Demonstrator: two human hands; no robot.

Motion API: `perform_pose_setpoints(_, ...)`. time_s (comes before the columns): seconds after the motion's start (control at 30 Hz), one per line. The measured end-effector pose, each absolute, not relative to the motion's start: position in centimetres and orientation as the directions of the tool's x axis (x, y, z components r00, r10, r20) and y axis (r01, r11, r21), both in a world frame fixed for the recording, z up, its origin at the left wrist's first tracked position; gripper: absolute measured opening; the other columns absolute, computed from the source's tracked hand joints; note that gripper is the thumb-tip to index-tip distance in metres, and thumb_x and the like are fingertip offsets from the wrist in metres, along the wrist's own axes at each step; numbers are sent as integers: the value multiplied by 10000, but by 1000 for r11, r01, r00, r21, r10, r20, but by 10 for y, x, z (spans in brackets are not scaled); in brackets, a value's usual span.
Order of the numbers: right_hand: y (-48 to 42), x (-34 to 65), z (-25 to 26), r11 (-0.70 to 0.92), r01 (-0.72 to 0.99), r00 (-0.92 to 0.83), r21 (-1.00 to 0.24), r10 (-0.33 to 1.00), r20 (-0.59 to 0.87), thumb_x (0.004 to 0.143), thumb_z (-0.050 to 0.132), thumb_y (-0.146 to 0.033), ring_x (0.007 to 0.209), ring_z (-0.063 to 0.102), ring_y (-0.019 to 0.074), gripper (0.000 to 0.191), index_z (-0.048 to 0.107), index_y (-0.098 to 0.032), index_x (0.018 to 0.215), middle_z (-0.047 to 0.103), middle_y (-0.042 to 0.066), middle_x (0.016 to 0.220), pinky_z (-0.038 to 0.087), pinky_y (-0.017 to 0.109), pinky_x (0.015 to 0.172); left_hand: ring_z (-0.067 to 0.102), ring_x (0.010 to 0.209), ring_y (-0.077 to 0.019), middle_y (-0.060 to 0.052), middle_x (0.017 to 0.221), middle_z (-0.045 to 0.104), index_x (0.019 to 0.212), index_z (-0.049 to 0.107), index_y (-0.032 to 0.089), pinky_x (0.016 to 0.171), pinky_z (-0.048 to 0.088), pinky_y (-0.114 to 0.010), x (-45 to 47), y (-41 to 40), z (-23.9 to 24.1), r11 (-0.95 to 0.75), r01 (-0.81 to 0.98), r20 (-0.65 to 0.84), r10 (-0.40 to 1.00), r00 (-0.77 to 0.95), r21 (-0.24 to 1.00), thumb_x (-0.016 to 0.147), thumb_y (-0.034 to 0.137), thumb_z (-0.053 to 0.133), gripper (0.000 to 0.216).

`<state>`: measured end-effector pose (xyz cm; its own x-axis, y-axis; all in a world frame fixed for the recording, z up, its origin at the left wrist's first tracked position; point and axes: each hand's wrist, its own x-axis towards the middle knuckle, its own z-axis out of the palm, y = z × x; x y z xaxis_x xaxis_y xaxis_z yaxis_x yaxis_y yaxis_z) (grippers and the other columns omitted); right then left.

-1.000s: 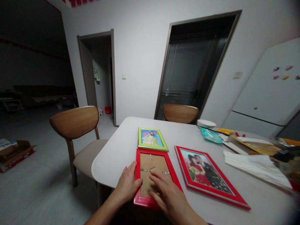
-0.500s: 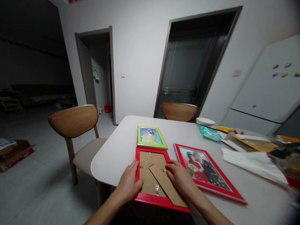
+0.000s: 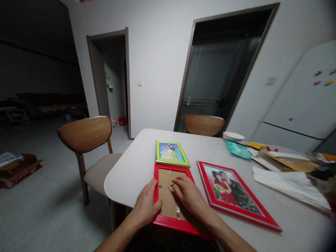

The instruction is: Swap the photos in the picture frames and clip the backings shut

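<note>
Frames three (two red), chairs two

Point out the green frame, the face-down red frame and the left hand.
green frame (image 3: 172, 153), head view, its photo.
face-down red frame (image 3: 168, 204), head view, brown backing.
left hand (image 3: 147, 206), head view, its back.

Dim indoor light, brightest on the white wall at centre; the upper left sinks to near black (wide-angle bowing bends the dark door frames), right edge blurred.

Left hand, right hand, both bare, forearms bare as far as the lower edge shows.
</note>
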<state>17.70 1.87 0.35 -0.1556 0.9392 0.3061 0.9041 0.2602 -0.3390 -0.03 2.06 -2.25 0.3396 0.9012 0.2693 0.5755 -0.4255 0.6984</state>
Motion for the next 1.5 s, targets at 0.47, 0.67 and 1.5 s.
perform_pose_setpoints(0.47,42,148,-3,268,930,-192,-254,938,287,793,389,-250,809,495,151,237,614,-177,795,578,57,822,338,230,732,330,1176,-222,-114,1284,372,1225,353,95,1006,229,-348,0,22,-26,-439,581,290,897,335,685,650,173,463,591)
perform_pose_setpoints(0.67,55,173,-6,125,964,-55,-234,958,283,791,365,-247,853,468,184,281,596,-143,912,562,94,901,326,263,741,326,1178,-223,-129,1286,364,1225,354,72,1008,225,-333,0,21,-24,-419,584,258,904,341,696,647,189,462,599)
perform_pose_setpoints(1.5,55,176,-2,102,946,-41,-307,979,199,741,397,-232,922,445,203,343,559,-210,1042,530,79,991,334,300,753,359,1157,-208,-110,1266,399,1197,392,90,994,255,-307,0,22,-28,-443,592,299,895,331,674,648,176,466,561)
